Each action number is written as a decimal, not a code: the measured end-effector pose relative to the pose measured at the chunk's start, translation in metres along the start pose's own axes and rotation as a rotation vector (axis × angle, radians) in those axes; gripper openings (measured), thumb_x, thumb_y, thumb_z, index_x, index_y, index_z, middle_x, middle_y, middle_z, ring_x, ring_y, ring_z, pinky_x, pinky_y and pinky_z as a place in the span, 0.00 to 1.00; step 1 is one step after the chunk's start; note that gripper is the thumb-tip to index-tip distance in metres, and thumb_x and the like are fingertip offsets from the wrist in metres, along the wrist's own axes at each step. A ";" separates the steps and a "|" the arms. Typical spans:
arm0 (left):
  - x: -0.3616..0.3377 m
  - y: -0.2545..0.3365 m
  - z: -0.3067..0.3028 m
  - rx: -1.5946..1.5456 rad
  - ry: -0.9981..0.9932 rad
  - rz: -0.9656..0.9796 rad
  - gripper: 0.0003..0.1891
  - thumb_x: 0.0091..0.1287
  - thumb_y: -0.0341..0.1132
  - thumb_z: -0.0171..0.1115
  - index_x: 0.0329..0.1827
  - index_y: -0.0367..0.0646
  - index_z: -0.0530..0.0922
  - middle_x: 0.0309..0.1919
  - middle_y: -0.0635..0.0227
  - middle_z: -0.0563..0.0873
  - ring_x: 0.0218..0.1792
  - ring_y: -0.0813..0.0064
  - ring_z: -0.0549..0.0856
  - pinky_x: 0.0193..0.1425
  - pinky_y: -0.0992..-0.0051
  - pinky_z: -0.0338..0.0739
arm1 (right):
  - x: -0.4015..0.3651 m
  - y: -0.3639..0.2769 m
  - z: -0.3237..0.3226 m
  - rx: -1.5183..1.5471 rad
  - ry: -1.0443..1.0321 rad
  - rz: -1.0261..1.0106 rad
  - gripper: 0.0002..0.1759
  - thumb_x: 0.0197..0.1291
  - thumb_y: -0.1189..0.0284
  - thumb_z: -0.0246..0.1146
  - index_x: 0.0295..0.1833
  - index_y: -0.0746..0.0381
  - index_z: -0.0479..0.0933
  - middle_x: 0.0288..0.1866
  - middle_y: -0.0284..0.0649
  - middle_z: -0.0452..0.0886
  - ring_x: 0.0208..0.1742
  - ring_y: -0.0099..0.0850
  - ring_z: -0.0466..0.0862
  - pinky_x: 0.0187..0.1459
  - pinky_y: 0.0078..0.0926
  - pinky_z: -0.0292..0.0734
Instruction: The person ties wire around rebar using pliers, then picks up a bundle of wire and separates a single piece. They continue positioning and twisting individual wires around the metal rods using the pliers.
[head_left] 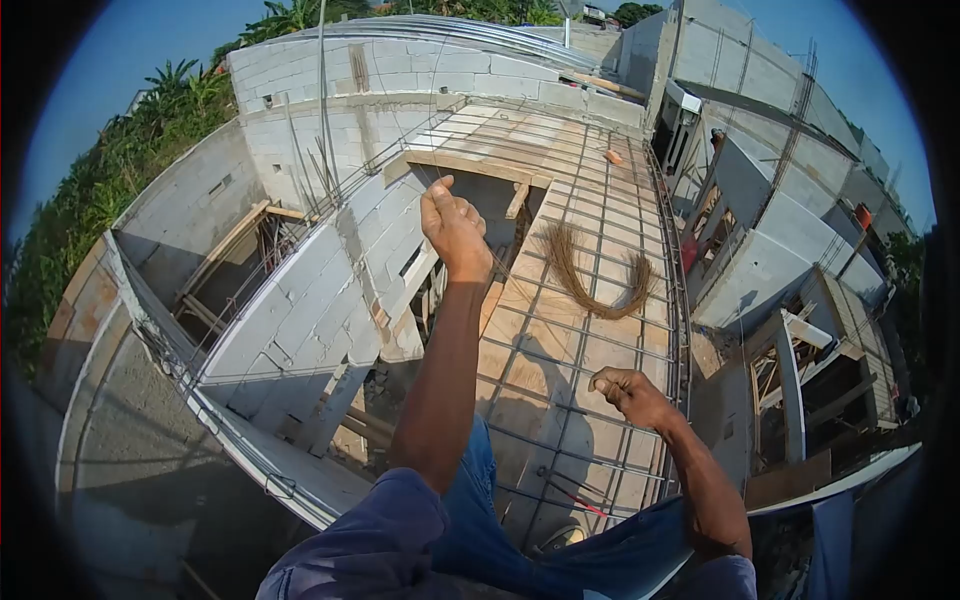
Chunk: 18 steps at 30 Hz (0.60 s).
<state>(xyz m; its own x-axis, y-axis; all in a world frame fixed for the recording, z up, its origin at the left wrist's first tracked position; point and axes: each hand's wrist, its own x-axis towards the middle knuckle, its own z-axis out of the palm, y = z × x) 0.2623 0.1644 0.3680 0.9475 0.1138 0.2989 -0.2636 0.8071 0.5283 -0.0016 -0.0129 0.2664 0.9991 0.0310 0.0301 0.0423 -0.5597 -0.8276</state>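
Snag and fall hazards

Left hand (455,228), upper centre: grip curled together, contents cannot be told; right hand (630,396), lower right of centre: likewise. Wire bundle (598,309), right of centre, loose on rebar grid (620,345): knocks could scatter it. Opening (478,191), upper centre: missteps could cause falls

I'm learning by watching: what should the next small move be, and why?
Probably lower the left hand toward the rebar grid. It is raised, closed as if pinching something too thin to make out, while the right hand, also closed, is lower, over the grid. The wire bundle lies there too.
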 end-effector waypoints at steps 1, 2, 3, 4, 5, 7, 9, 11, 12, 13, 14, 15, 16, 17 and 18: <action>0.001 0.000 -0.002 0.015 0.001 -0.008 0.13 0.77 0.45 0.46 0.45 0.45 0.72 0.19 0.79 0.62 0.16 0.89 0.58 0.16 0.84 0.50 | 0.000 0.002 0.003 0.002 -0.004 -0.004 0.17 0.74 0.62 0.52 0.42 0.65 0.76 0.23 0.26 0.60 0.25 0.18 0.57 0.27 0.20 0.59; 0.003 0.001 -0.003 0.003 0.002 0.001 0.13 0.77 0.44 0.47 0.46 0.45 0.73 0.19 0.79 0.63 0.16 0.89 0.59 0.16 0.84 0.50 | 0.002 0.006 0.005 0.000 -0.053 -0.014 0.17 0.74 0.62 0.52 0.42 0.65 0.76 0.22 0.26 0.60 0.25 0.18 0.58 0.27 0.20 0.59; 0.004 0.002 -0.004 0.003 0.001 0.005 0.13 0.77 0.44 0.47 0.46 0.45 0.73 0.19 0.79 0.63 0.16 0.89 0.59 0.16 0.84 0.50 | 0.003 0.010 0.006 -0.004 -0.102 -0.025 0.17 0.74 0.62 0.52 0.42 0.64 0.76 0.22 0.26 0.61 0.25 0.18 0.59 0.27 0.20 0.60; 0.005 0.003 -0.006 0.005 0.001 0.022 0.13 0.76 0.44 0.49 0.47 0.44 0.73 0.19 0.80 0.62 0.16 0.89 0.59 0.16 0.85 0.50 | 0.003 0.016 0.011 0.008 -0.115 -0.028 0.16 0.73 0.62 0.53 0.42 0.64 0.76 0.22 0.27 0.63 0.24 0.19 0.60 0.27 0.20 0.61; 0.007 0.005 -0.007 0.006 -0.003 0.042 0.14 0.76 0.44 0.51 0.48 0.43 0.74 0.18 0.80 0.61 0.16 0.90 0.59 0.16 0.85 0.49 | 0.002 0.022 0.016 0.009 -0.114 -0.034 0.16 0.73 0.62 0.53 0.42 0.64 0.76 0.22 0.27 0.63 0.24 0.19 0.60 0.27 0.20 0.61; 0.009 0.008 -0.012 0.045 -0.044 0.051 0.14 0.75 0.45 0.51 0.48 0.42 0.74 0.18 0.80 0.62 0.16 0.90 0.58 0.16 0.86 0.49 | 0.002 0.033 0.018 0.006 -0.165 0.223 0.17 0.73 0.61 0.53 0.45 0.64 0.77 0.22 0.28 0.65 0.25 0.20 0.63 0.29 0.22 0.64; 0.003 0.008 -0.009 0.072 -0.105 0.036 0.14 0.75 0.45 0.52 0.47 0.42 0.75 0.18 0.81 0.62 0.16 0.90 0.58 0.16 0.86 0.49 | 0.009 0.035 0.006 0.167 -0.260 0.388 0.19 0.72 0.58 0.55 0.54 0.63 0.77 0.29 0.33 0.77 0.31 0.23 0.74 0.36 0.24 0.73; -0.016 0.002 0.008 0.151 -0.291 -0.014 0.14 0.75 0.45 0.53 0.47 0.42 0.75 0.18 0.81 0.62 0.15 0.91 0.57 0.16 0.86 0.49 | 0.017 0.012 -0.008 -0.296 0.116 -0.125 0.26 0.70 0.56 0.56 0.63 0.63 0.73 0.45 0.42 0.83 0.45 0.28 0.81 0.48 0.26 0.77; -0.031 -0.003 0.018 0.197 -0.377 -0.039 0.15 0.75 0.45 0.53 0.48 0.42 0.75 0.18 0.82 0.62 0.16 0.91 0.57 0.16 0.85 0.49 | 0.022 -0.012 -0.020 -0.146 0.296 -0.047 0.29 0.69 0.54 0.57 0.65 0.65 0.70 0.51 0.45 0.82 0.51 0.30 0.80 0.53 0.27 0.76; -0.048 -0.007 0.027 0.203 -0.469 -0.099 0.15 0.75 0.46 0.52 0.48 0.41 0.75 0.18 0.82 0.62 0.16 0.91 0.58 0.17 0.85 0.50 | 0.027 -0.042 -0.033 0.003 0.487 0.025 0.33 0.67 0.53 0.59 0.67 0.67 0.68 0.57 0.48 0.80 0.56 0.32 0.80 0.58 0.29 0.75; -0.066 -0.011 0.036 0.210 -0.533 -0.150 0.15 0.76 0.44 0.51 0.48 0.40 0.76 0.18 0.82 0.63 0.17 0.91 0.58 0.18 0.85 0.51 | 0.028 -0.067 -0.046 0.157 0.594 -0.013 0.34 0.67 0.52 0.59 0.67 0.68 0.68 0.55 0.46 0.81 0.54 0.31 0.80 0.56 0.28 0.75; -0.084 -0.016 0.043 0.218 -0.596 -0.200 0.15 0.76 0.43 0.50 0.49 0.39 0.76 0.17 0.83 0.63 0.17 0.92 0.59 0.19 0.86 0.53 | 0.029 -0.086 -0.057 0.309 0.701 -0.063 0.35 0.66 0.52 0.60 0.66 0.69 0.68 0.54 0.45 0.81 0.52 0.30 0.80 0.54 0.27 0.76; -0.099 -0.021 0.048 0.192 -0.647 -0.241 0.15 0.76 0.43 0.50 0.49 0.39 0.76 0.17 0.83 0.63 0.17 0.92 0.59 0.19 0.86 0.53 | 0.031 -0.098 -0.066 0.371 0.776 -0.116 0.34 0.66 0.53 0.60 0.66 0.69 0.68 0.53 0.44 0.81 0.49 0.28 0.80 0.51 0.25 0.76; -0.110 -0.024 0.050 0.207 -0.708 -0.247 0.15 0.76 0.43 0.50 0.49 0.38 0.76 0.17 0.82 0.63 0.18 0.92 0.59 0.20 0.85 0.54 | 0.033 -0.106 -0.072 0.436 0.845 -0.177 0.33 0.67 0.53 0.60 0.66 0.68 0.69 0.52 0.42 0.82 0.46 0.26 0.80 0.48 0.24 0.76; -0.119 -0.026 0.051 0.228 -0.764 -0.243 0.16 0.76 0.43 0.50 0.49 0.38 0.76 0.18 0.82 0.64 0.18 0.92 0.60 0.21 0.85 0.54 | 0.034 -0.115 -0.076 0.499 0.909 -0.236 0.31 0.67 0.56 0.61 0.65 0.69 0.70 0.50 0.41 0.82 0.43 0.26 0.81 0.45 0.23 0.77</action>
<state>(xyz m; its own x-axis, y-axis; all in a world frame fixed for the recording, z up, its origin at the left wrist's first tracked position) 0.1473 0.1001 0.3592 0.6203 -0.5390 0.5698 -0.1759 0.6124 0.7708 0.0284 -0.0102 0.4049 0.6061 -0.6514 0.4564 0.4331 -0.2111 -0.8763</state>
